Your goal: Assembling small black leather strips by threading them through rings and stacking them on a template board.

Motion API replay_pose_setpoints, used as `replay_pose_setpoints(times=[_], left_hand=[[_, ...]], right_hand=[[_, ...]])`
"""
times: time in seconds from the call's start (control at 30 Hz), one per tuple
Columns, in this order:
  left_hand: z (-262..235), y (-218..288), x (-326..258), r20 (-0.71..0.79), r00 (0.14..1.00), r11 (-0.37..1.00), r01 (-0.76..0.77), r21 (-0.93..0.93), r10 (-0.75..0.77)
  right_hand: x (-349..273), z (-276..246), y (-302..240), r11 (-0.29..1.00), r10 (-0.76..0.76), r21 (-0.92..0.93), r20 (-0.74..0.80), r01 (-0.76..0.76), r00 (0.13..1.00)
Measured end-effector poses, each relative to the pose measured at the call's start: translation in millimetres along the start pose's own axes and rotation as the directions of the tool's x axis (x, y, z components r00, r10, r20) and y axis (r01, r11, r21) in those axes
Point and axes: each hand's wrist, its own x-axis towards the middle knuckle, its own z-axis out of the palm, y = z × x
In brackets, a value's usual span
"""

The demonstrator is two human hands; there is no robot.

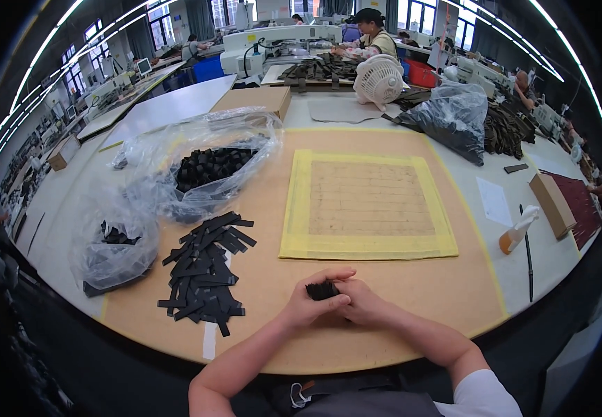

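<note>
Close to the table's front edge, my two hands meet around a small bundle of black strips [323,290]. My left hand [305,306] is closed on the bundle, its thumb lying across the near side. From the other side my right hand [365,303] wraps the bundle's right end, and its palm side is hidden. The strips' cut ends show between the left thumb and fingers. Left of my hands lies a loose pile of flat black strips [207,271]. Beyond my hands rests a flat board with a yellow-taped border [370,248], its middle marked with lines.
Clear plastic bags [155,163] with black pieces stand at the left. On the right are a spray bottle with orange liquid [513,236], a thin black rod [529,267], a paper sheet [494,201] and a cardboard box [552,205]. A white fan [378,80] stands at the back.
</note>
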Motion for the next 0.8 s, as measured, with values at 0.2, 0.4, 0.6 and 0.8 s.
replay_pose_setpoints(times=[0.2, 0.4, 0.6, 0.8], left_hand=[[3, -2, 4, -0.215, 0.974, 0.987, -0.100, -0.127, 0.071], [4, -2, 5, -0.052, 0.998, 0.999, -0.038, 0.010, 0.039], [-1, -5, 5, -0.208, 0.978, 0.997, -0.020, 0.077, 0.035], [3, -18, 9, -0.206, 0.979, 0.989, 0.033, 0.142, -0.003]], right_hand=[[7, 3, -4, 0.986, 0.077, 0.151, -0.026, -0.072, 0.997], [5, -8, 0, 0.999, -0.008, -0.041, 0.012, 0.008, 1.000], [-4, -19, -6, 0.988, 0.144, 0.076, -0.210, -0.131, 0.967], [-7, -17, 5, 0.943, 0.259, 0.268, -0.225, -0.196, 0.939]])
